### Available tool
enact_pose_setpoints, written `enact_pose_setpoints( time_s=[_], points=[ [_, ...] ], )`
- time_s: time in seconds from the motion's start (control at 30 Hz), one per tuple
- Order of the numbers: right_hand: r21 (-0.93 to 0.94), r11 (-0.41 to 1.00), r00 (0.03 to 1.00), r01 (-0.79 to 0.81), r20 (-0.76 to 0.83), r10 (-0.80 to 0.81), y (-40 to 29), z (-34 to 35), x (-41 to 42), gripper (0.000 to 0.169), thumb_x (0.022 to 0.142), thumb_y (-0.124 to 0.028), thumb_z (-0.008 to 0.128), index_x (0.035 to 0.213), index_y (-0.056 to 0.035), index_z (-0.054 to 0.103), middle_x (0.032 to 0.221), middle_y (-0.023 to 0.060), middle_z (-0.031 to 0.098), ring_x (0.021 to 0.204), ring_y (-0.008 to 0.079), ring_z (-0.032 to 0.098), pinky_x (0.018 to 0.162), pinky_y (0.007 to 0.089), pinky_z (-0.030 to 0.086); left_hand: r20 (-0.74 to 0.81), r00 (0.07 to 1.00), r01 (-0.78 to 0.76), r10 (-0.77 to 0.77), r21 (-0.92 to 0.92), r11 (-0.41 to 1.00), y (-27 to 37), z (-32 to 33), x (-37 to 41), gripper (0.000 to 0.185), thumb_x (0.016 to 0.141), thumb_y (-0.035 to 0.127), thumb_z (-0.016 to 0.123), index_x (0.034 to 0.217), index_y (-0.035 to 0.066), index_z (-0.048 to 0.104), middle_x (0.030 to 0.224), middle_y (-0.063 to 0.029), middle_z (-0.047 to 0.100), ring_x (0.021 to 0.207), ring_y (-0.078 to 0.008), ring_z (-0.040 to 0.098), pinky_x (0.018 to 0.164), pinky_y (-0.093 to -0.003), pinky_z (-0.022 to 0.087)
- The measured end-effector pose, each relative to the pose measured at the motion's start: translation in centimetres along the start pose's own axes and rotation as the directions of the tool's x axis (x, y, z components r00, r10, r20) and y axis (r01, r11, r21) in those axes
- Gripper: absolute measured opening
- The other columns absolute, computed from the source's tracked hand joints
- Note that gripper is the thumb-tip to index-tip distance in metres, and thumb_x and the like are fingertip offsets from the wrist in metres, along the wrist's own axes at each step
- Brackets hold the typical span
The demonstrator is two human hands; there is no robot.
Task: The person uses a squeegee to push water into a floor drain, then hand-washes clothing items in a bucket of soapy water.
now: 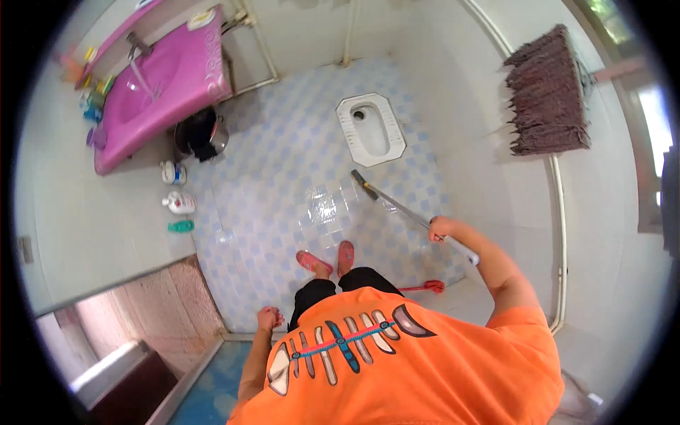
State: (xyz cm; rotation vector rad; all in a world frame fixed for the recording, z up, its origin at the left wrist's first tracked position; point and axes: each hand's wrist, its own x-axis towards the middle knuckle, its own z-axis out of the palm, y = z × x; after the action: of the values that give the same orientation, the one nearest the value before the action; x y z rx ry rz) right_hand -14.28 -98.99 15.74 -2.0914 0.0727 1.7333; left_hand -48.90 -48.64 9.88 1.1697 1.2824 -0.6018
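Observation:
My right hand [441,228] grips the metal pole of a long-handled floor scrub brush [404,210]. The pale end of the handle sticks out behind my wrist. Its dark head [365,185] rests on the wet, blue-and-white tiled floor [260,196], just short of a white squat toilet pan [372,130]. Down by my left hip, my left hand [271,317] is curled closed, and no object shows in it. Pink slippers [314,262] are on my feet, below the brush head and to its left.
A pink washbasin [175,79] juts from the left wall above a bin with a black bag [199,138]. Bottles [179,203] line the left wall. A brown mop [547,95] hangs at right. Near my legs lies a red-headed brush [433,287]. A doorway sill [186,377] is at lower left.

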Motion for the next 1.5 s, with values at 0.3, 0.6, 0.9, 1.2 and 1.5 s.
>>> enact_pose_setpoints(
  time_s=[0.3, 0.6, 0.9, 1.2, 1.5],
  points=[
    [0.715, 0.698, 0.993, -0.052, -0.035, 0.111, 8.1, 13.0, -8.7, 0.023, 0.068, -0.009, 0.057, 0.083, -0.0032, 0.04, 0.053, 0.0087, 0.047, 0.042, 0.0201, 0.049, 0.033, 0.0356, 0.038, 0.077, 0.982, -0.178, 0.172, 0.074, 0.981, 5.7, 2.5, 3.0, 0.005, 0.073, 0.008, 0.047, 0.072, 0.003, 0.048, 0.054, -0.009, 0.051, 0.04, -0.0183, 0.05, 0.033, -0.0277, 0.039],
    [0.266, 0.915, 0.907, -0.304, -0.213, 0.363, 12.5, 19.3, -13.4, 0.025, 0.067, -0.011, 0.05, 0.087, 0.0035, 0.046, 0.066, 0.016, 0.053, 0.049, 0.0243, 0.055, 0.036, 0.037, 0.043, 0.106, 0.981, -0.182, 0.164, 0.194, 0.964, 11.1, 6.3, 0.4, 0.007, 0.073, 0.01, 0.048, 0.072, 0.004, 0.047, 0.055, -0.0081, 0.052, 0.04, -0.0152, 0.051, 0.034, -0.0234, 0.04],
    [0.285, 0.918, 0.928, -0.275, -0.172, 0.331, 10.2, 15.5, -8.1, 0.03, 0.067, -0.013, 0.047, 0.091, 0.0059, 0.045, 0.073, 0.0204, 0.054, 0.053, 0.0299, 0.057, 0.048, 0.0387, 0.047, 0.118, 0.98, -0.175, 0.162, 0.111, 0.978, 8.0, 3.6, 1.0, 0.006, 0.074, 0.011, 0.047, 0.074, 0.005, 0.047, 0.054, -0.008, 0.052, 0.04, -0.0158, 0.05, 0.034, -0.024, 0.039],
    [0.455, 0.888, 0.865, -0.066, -0.418, 0.279, 2.8, 5.9, 6.1, 0.03, 0.069, -0.013, 0.041, 0.093, 0.0059, 0.044, 0.072, 0.022, 0.053, 0.049, 0.0297, 0.055, 0.045, 0.0389, 0.045, 0.125, 0.964, -0.265, 0.235, 0.375, 0.888, 12.1, 3.1, -0.7, 0.003, 0.068, -0.002, 0.047, 0.067, 0.0, 0.048, 0.056, -0.0106, 0.051, 0.043, -0.0194, 0.048, 0.037, -0.0305, 0.039],
    [0.252, 0.964, 0.922, -0.088, -0.346, 0.174, 2.2, 10.8, -3.8, 0.027, 0.069, -0.02, 0.049, 0.087, 0.0009, 0.048, 0.068, 0.0189, 0.055, 0.054, 0.0288, 0.056, 0.048, 0.0395, 0.046, 0.052, 0.986, -0.164, 0.156, 0.215, 0.963, 22.3, 2.3, 5.0, 0.005, 0.072, 0.009, 0.049, 0.071, 0.005, 0.047, 0.055, -0.0069, 0.052, 0.042, -0.015, 0.052, 0.035, -0.0244, 0.041]
  ],
)
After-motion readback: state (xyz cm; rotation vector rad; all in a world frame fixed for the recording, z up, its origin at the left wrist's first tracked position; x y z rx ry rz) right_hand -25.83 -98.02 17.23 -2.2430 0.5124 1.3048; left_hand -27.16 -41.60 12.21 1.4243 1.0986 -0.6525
